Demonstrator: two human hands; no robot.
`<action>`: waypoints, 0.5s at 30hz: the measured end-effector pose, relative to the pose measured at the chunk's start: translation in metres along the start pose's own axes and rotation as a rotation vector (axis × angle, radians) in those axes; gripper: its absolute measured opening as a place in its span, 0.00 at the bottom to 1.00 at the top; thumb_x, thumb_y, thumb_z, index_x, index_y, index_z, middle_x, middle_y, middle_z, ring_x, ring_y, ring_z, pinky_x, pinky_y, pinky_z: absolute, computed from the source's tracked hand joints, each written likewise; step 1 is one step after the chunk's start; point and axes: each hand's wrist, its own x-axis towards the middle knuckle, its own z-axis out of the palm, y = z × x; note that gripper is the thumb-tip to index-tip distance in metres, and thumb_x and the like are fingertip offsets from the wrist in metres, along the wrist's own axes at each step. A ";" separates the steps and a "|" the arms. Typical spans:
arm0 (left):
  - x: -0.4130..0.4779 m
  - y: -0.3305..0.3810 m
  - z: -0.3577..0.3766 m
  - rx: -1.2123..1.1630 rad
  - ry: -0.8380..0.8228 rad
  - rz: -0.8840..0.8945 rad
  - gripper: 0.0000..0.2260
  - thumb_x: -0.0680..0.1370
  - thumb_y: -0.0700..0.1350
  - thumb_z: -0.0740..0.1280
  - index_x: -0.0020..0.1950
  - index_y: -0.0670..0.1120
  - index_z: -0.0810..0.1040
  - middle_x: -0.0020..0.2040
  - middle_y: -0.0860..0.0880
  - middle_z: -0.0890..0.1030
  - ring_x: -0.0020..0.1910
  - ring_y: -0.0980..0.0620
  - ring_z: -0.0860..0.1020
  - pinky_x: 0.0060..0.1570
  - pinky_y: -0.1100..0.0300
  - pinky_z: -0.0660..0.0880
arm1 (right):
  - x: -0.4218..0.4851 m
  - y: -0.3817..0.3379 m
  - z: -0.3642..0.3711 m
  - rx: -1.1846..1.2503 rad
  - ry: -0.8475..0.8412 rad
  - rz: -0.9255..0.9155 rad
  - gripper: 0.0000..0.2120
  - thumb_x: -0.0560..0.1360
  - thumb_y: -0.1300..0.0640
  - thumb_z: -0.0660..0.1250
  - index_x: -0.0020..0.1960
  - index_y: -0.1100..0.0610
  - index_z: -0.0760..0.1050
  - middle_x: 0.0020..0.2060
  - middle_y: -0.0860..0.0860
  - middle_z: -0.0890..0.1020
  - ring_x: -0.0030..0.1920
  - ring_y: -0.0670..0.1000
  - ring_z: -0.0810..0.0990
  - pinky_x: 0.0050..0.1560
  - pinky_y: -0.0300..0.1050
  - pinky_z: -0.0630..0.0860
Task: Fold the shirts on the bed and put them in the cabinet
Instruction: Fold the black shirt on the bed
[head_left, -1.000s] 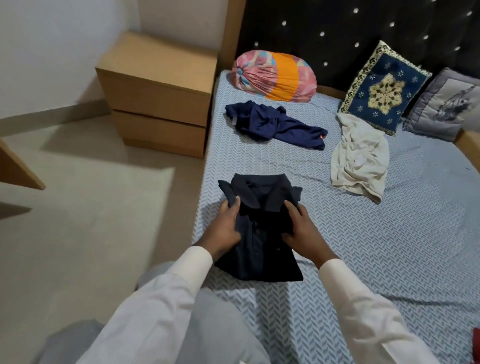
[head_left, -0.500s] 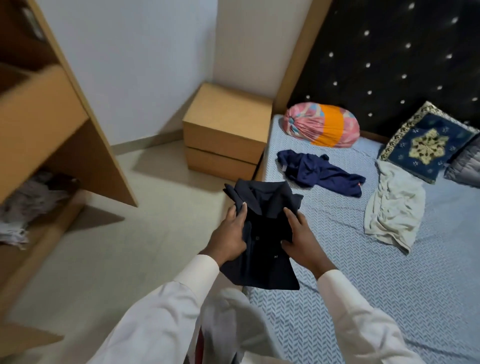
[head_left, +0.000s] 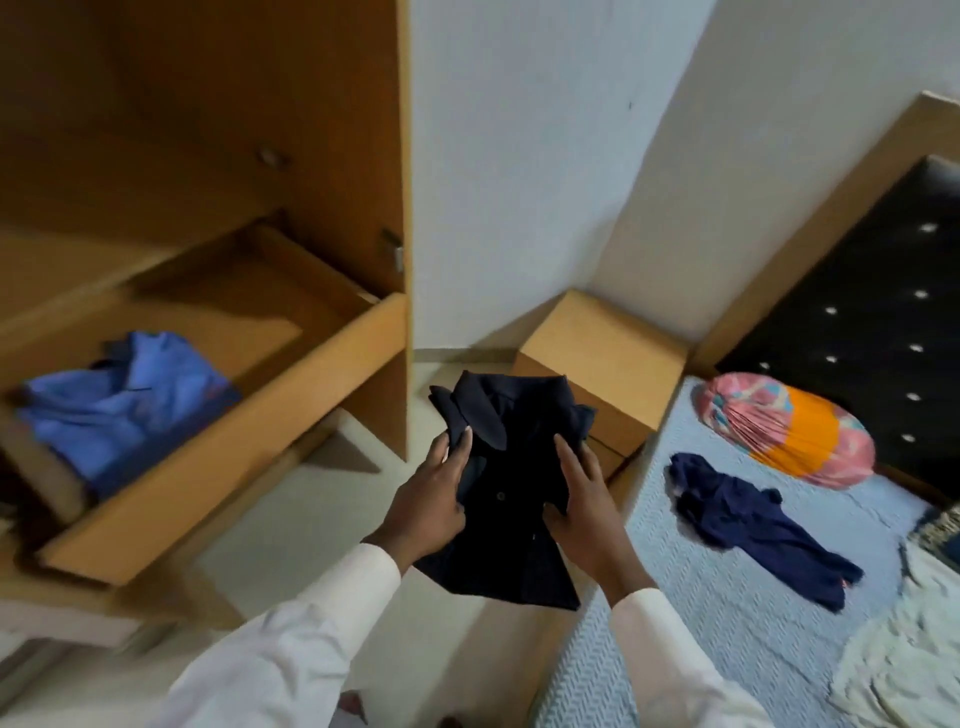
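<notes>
I hold a folded dark navy shirt (head_left: 511, 499) in the air over the floor, between the bed and the cabinet. My left hand (head_left: 434, 499) grips its left edge and my right hand (head_left: 584, 501) grips its right edge. The wooden cabinet (head_left: 311, 156) stands open at the left, with a pulled-out drawer (head_left: 223, 457) holding a folded blue shirt (head_left: 124, 405). On the bed (head_left: 727, 623) lie an unfolded navy shirt (head_left: 753, 525) and, at the right edge, a cream shirt (head_left: 904, 654).
A wooden nightstand (head_left: 602, 364) sits in the corner between cabinet and bed. A pink and orange bolster pillow (head_left: 789, 426) lies against the black tufted headboard (head_left: 883, 312). Pale floor (head_left: 311, 530) stretches below the drawer.
I lifted the folded dark shirt off the bed and turned left with it. The open cabinet and its drawer with the blue shirt have come into view.
</notes>
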 end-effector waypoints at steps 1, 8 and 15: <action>0.001 -0.007 -0.015 -0.017 0.024 -0.030 0.42 0.75 0.35 0.65 0.81 0.57 0.45 0.81 0.50 0.47 0.72 0.44 0.69 0.54 0.56 0.74 | 0.013 -0.012 0.002 0.000 -0.009 -0.034 0.41 0.75 0.65 0.68 0.81 0.48 0.52 0.79 0.48 0.53 0.75 0.54 0.65 0.62 0.41 0.71; 0.010 -0.081 -0.128 -0.020 0.318 -0.084 0.42 0.74 0.34 0.64 0.81 0.57 0.46 0.81 0.51 0.49 0.76 0.46 0.61 0.61 0.51 0.73 | 0.118 -0.120 0.040 0.033 -0.026 -0.290 0.43 0.75 0.63 0.71 0.81 0.46 0.51 0.79 0.46 0.53 0.73 0.55 0.68 0.64 0.41 0.72; 0.005 -0.150 -0.213 0.040 0.546 -0.169 0.43 0.71 0.32 0.64 0.81 0.53 0.50 0.80 0.52 0.51 0.65 0.44 0.72 0.46 0.61 0.70 | 0.202 -0.230 0.083 0.034 -0.105 -0.526 0.43 0.76 0.61 0.71 0.82 0.49 0.49 0.80 0.50 0.53 0.75 0.57 0.65 0.69 0.47 0.70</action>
